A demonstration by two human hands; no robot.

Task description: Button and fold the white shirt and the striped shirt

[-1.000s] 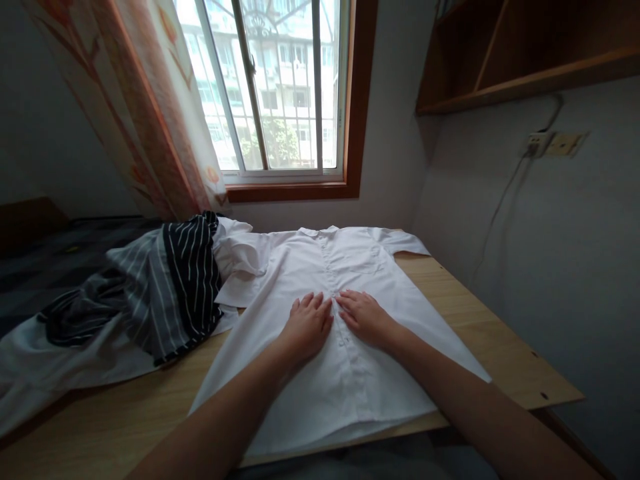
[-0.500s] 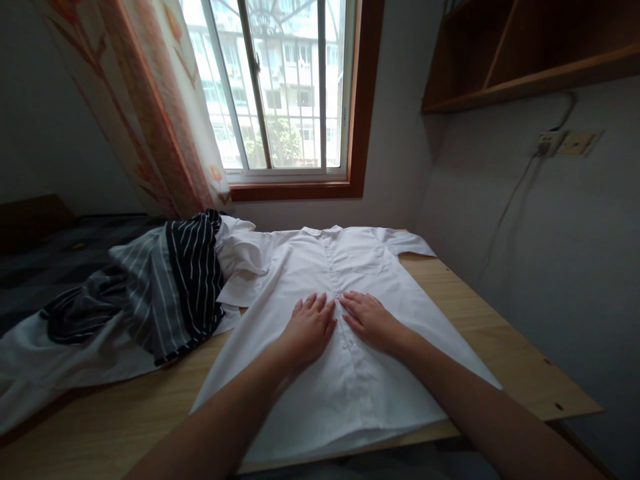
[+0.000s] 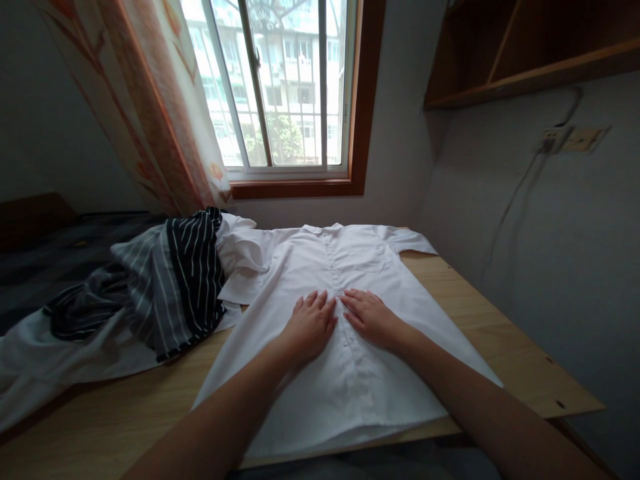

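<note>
A white button-up shirt (image 3: 370, 393) lies spread out, front side up, with its collar toward the window. Its short sleeves reach out to both sides, and a chest pocket shows on the right. My left hand (image 3: 311, 325) rests on the shirt just left of the button line, fingers stretched out. On the other side of the buttons lies my right hand (image 3: 369, 317), also flat with its fingers extended. The fingertips of both hands nearly meet at the middle of the shirt.
The shirt lies on a wooden table (image 3: 500, 340). Left of it is a heap of striped black, grey and white clothing (image 3: 195, 280), touching the left sleeve. A curtain (image 3: 150, 100) hangs beside the window (image 3: 285, 87). A wooden shelf (image 3: 540, 73) and a socket (image 3: 555, 140) are on the right wall.
Both hands stay in the same place on the shirt. Only the camera view has shifted very slightly.
</note>
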